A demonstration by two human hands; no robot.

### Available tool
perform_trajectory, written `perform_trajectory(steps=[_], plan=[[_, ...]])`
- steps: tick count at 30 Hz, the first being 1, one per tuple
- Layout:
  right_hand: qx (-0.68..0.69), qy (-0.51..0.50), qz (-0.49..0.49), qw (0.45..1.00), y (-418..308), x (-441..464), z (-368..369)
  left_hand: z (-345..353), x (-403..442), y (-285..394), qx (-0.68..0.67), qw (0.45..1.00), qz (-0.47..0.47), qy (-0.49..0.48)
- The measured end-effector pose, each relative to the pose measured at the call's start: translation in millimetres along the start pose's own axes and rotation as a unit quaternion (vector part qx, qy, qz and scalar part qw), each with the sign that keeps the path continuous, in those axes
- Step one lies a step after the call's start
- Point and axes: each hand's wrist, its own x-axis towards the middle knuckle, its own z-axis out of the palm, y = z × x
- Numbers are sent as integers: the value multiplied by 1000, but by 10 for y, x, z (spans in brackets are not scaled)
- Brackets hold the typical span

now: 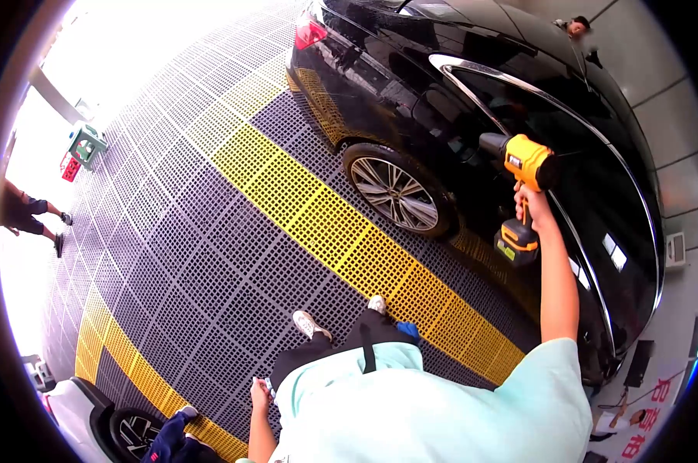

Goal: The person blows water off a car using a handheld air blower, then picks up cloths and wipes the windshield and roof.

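My right hand [531, 204] is wrapped round the handle of a yellow and black cordless air blower [528, 158], held up beside the black car [410, 85]. The blower's black nozzle points left, towards the car's rear side, and its battery hangs below my hand. Low at my left side is my left hand [261, 392], its fingers closed. A small pale bluish thing shows at its edge, too small to name. Below the blower and to the left is the car's rear wheel [395, 189].
Grey and yellow grid tiles [287, 185] cover the floor. At the far left are a green stool [86, 145], a red sign [70, 169] and a person's legs [44, 216]. Another car [71, 420] and a person in dark blue [175, 444] are at lower left.
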Motion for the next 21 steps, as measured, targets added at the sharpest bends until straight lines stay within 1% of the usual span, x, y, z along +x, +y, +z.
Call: perform_trajectory(steps=[2, 4, 7, 9, 10, 12, 14, 16, 18, 19, 21], plan=[[-3, 10, -2, 1000, -436, -89, 179, -189, 178, -49, -24, 1000, 3, -2], [-16, 9, -14, 1000, -715, -106, 292, -374, 295, -58, -36, 999, 14, -7], [-6, 11, -30, 999, -969, -147, 493, -584, 408, 44, -10, 998, 58, -8], [-8, 15, -25, 1000, -1008, -93, 568, -634, 515, 166, -21, 999, 30, -18], [-12, 16, -21, 1000, -1030, -34, 600, -640, 568, 256, -20, 999, 10, -28], [-22, 16, -6, 1000, -1044, 77, 715, -627, 713, 421, -16, 999, 16, -23], [-32, 13, 6, 999, -1047, 234, 802, -620, 878, 665, 25, 999, 23, -22], [-53, 7, 9, 999, -1077, 372, 860, -634, 997, 909, 34, 998, 46, -20], [-60, 4, -1, 998, -1174, 548, 957, -599, 1070, 1294, -2, 1000, 20, -4], [-59, 5, 4, 998, -1214, 625, 1005, -592, 1092, 1469, -28, 999, 31, -16], [-74, 4, -8, 997, -1359, 764, 1098, -612, 1227, 1714, -6, 997, 70, -16]])
